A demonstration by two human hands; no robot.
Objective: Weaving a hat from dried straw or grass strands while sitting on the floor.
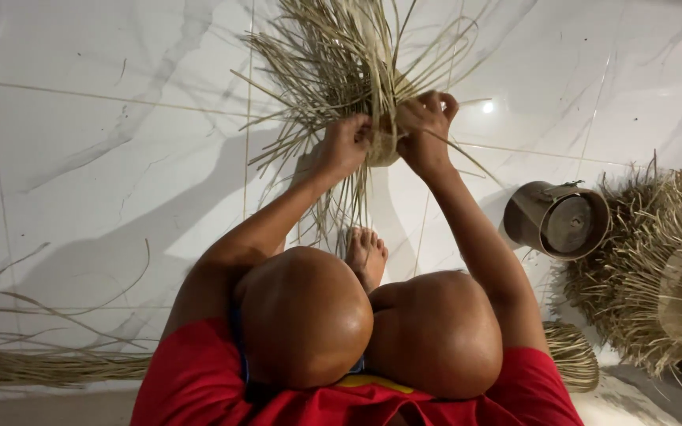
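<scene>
head-worn view, steeply downward, close over knees

Tan straw strands [333,63], white grey-veined marble floor [104,158], red shorts [199,379], brown metal cup [558,221].

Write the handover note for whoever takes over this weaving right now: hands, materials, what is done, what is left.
Left hand: closed on the half-woven basket.
Right hand: pinching strands at its rim.
The basket is held above the white tiled floor; its loose straw strands fan outward, unwoven.
Done: a small woven base. Left: the free strands.
Nearby: spare straw bundle at left; metal pot on its side and a finished shaggy straw piece at right.
</scene>
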